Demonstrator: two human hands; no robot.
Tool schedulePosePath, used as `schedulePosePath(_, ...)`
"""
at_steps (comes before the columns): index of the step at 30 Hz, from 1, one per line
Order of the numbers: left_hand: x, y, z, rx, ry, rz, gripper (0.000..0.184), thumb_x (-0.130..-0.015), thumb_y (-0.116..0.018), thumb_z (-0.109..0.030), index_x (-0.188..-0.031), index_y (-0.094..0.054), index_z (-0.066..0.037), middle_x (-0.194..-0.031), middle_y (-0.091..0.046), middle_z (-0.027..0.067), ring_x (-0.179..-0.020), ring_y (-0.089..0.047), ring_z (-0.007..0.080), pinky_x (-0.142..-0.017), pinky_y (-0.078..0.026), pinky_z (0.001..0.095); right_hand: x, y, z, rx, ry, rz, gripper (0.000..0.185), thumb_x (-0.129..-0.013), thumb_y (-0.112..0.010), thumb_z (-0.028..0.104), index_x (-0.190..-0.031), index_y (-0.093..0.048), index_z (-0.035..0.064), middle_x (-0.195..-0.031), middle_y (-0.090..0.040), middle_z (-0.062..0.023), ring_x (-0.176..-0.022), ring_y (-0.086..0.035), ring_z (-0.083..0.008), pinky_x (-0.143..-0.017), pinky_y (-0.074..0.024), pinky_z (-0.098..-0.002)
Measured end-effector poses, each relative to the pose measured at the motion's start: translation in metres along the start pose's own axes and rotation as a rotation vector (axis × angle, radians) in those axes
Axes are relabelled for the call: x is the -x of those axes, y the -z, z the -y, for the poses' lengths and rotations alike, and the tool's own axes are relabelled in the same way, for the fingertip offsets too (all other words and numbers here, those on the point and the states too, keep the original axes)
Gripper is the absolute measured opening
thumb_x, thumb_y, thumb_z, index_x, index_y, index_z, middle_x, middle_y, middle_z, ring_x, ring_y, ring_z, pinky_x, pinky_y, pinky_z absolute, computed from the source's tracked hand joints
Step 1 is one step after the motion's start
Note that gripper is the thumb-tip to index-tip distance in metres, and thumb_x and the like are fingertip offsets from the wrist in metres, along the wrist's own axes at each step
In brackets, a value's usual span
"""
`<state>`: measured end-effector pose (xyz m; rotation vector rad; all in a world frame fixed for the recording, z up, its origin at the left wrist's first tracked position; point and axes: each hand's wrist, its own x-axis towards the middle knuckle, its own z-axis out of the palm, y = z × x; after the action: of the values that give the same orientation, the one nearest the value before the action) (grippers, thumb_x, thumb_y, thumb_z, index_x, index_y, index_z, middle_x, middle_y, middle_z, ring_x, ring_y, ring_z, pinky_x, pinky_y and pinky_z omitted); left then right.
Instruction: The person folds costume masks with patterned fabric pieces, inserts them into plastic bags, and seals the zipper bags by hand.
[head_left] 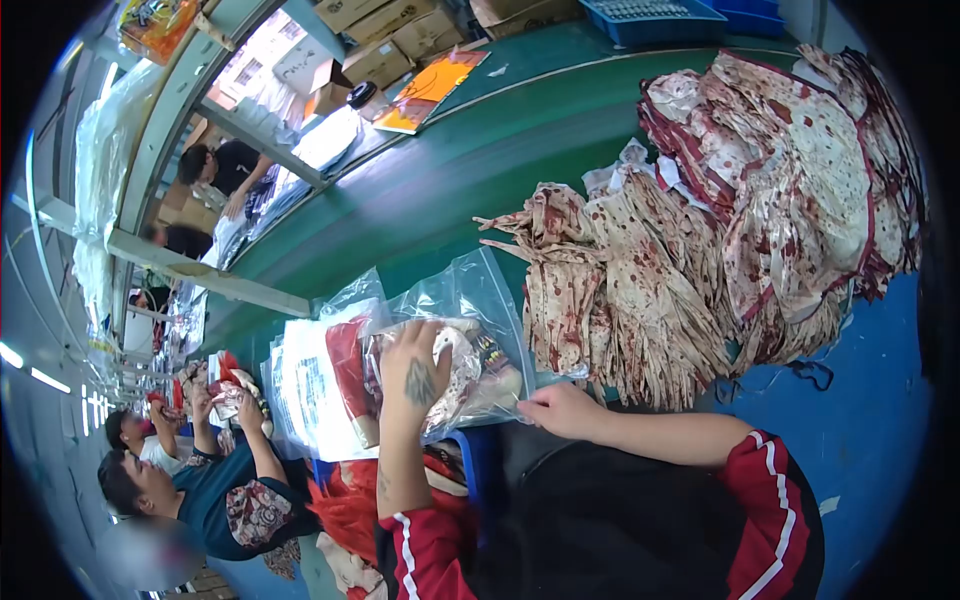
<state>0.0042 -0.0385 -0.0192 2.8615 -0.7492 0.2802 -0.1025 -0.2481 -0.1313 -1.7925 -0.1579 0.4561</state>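
My left hand (pixel 415 370) lies spread over a clear plastic bag (pixel 480 290) that holds red-spotted white fabric and a red piece. The fingers of my right hand (pixel 562 410) are pinched together at the lower right corner of this bag. Under and left of it rest more clear bags with white sheets (pixel 300 370). Just right of the bag lies a bundle of stained, shredded beige fabric (pixel 640 290). Beyond it sits a pile of white fabric with red spots and dark red trim (pixel 800 180).
A green work surface (pixel 420 190) runs across. At the back are a blue tray (pixel 655 22), an orange folder (pixel 435 88) and cardboard boxes (pixel 375 62). Below my left arm is a blue bin (pixel 480 475) with red material. Co-workers (pixel 215 500) are at the left.
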Motion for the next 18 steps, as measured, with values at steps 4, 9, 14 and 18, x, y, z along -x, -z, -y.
schedulePosePath(4, 0.058, 0.02, -0.017, 0.009, 0.309, 0.251, 0.04, -0.082, -0.071, -0.019, -0.117, -0.06, -0.002, -0.107, -0.066, 0.0173, -0.095, -0.064, 0.0379, -0.082, -0.051, 0.0443, -0.001, -0.001, -0.003, 0.049, 0.046, -0.038, 0.04, -0.095, -0.056, 0.033, -0.074, -0.066, 0.0003, -0.075, -0.064, -0.0201, -0.078, -0.064, -0.0394, -0.069, -0.0482, -0.0485)
schedulePosePath(9, 0.095, -0.006, 0.003, 0.167, 0.433, 0.331, 0.067, -0.08, -0.075, -0.023, -0.137, -0.047, -0.004, -0.116, -0.063, 0.024, -0.101, -0.064, 0.0404, -0.09, -0.051, 0.0444, 0.001, -0.006, -0.01, 0.15, 0.136, -0.104, 0.038, -0.096, -0.054, 0.03, -0.075, -0.063, -0.0003, -0.078, -0.065, -0.0208, -0.076, -0.063, -0.0405, -0.067, -0.0467, -0.0507)
schedulePosePath(14, 0.084, -0.084, 0.03, -0.051, 0.408, 0.335, 0.087, -0.077, -0.078, -0.027, -0.146, -0.034, 0.0, -0.133, -0.051, 0.0313, -0.112, -0.06, 0.0438, -0.094, -0.05, 0.0454, -0.004, -0.005, -0.011, 0.166, 0.146, -0.114, 0.035, -0.097, -0.053, 0.03, -0.08, -0.063, 0.0007, -0.078, -0.065, -0.0201, -0.076, -0.063, -0.0404, -0.067, -0.0467, -0.0507)
schedulePosePath(18, 0.039, -0.094, 0.052, 0.261, 0.494, 0.245, 0.094, -0.078, -0.077, -0.029, -0.146, -0.025, 0.009, -0.148, -0.032, 0.0356, -0.121, -0.05, 0.0504, -0.097, -0.049, 0.0454, -0.003, -0.009, -0.021, -0.036, 0.231, -0.183, 0.032, -0.096, -0.056, 0.03, -0.083, -0.066, 0.0028, -0.074, -0.064, -0.0184, -0.073, -0.062, -0.0389, -0.065, -0.0471, -0.0464)
